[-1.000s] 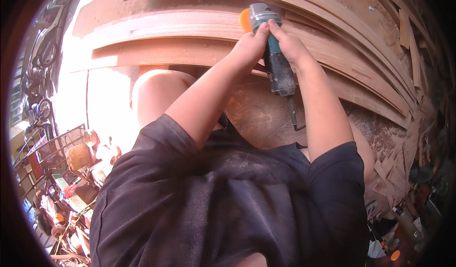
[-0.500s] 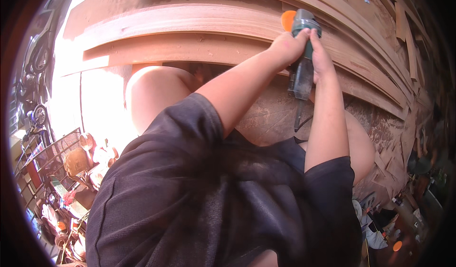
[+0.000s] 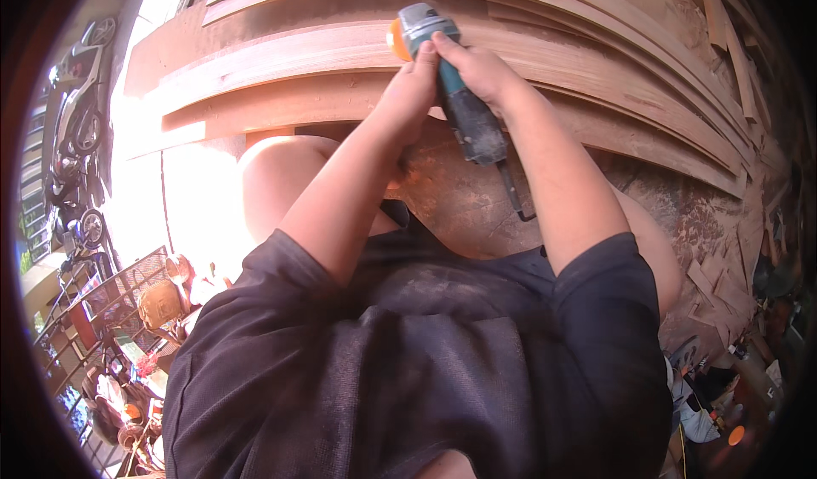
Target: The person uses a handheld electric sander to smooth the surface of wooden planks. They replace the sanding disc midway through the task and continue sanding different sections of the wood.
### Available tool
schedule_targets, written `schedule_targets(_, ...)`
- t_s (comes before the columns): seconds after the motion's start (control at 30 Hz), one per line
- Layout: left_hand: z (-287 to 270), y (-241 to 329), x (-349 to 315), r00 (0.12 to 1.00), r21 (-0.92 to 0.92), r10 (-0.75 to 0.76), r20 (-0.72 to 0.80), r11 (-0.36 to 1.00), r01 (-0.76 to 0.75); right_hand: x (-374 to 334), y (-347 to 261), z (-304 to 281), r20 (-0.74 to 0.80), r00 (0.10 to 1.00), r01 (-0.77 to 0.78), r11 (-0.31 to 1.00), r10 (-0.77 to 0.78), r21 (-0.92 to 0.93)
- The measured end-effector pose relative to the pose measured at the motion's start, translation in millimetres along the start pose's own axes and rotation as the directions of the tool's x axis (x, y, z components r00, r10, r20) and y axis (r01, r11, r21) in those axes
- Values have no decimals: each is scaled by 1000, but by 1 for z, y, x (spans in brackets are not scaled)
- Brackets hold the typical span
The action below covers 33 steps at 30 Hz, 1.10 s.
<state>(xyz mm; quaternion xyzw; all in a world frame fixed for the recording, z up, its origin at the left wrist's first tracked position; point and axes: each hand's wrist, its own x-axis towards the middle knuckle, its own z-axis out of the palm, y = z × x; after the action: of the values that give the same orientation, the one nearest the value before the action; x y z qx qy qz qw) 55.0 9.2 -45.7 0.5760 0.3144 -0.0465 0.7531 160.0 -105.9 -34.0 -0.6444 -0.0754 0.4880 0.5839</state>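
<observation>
Long wooden boards [image 3: 281, 57] are laid side by side across the top. Green-and-black power tool [image 3: 466, 111] is held, head over boards. Its body is gripped from both sides by fingers of right hand [image 3: 489, 74] and left hand [image 3: 410, 91]. Orange disc [image 3: 396, 41] is seen left of head; board contact can't be told.

The person's left grip [image 3: 410, 91] and right grip [image 3: 483, 72] clasp a grinder [image 3: 473, 126], its orange disc [image 3: 396, 41] over long boards [image 3: 289, 58]; wood scraps [image 3: 719, 290] lie at right, a motorbike [image 3: 85, 131] far left.
</observation>
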Motion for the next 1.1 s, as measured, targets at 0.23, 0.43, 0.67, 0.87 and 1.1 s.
schedule_targets(0.23, 182, 2, 26, 955, 234, -170, 245, 966, 112, -92, 42, -161, -343, 926, -51, 953, 157, 297)
schedule_targets(0.43, 205, -18, 43, 872, 318, -253, 418, 940, 120, -108, 81, -181, -404, 902, 33, 909, 152, 415)
schedule_targets(0.67, 59, -24, 2, 996, 338, -65, 65, 940, 39, -56, 56, -42, -251, 968, 81, 970, -21, 230)
schedule_targets(0.87, -45, -23, -31, 985, -156, -116, -126, 983, 96, 8, 30, 57, -13, 999, 29, 999, -30, -27)
schedule_targets(1.1, 10, -49, -27, 999, 98, -24, -35, 995, 27, -41, 38, 2, -57, 998, -14, 1000, 13, -14)
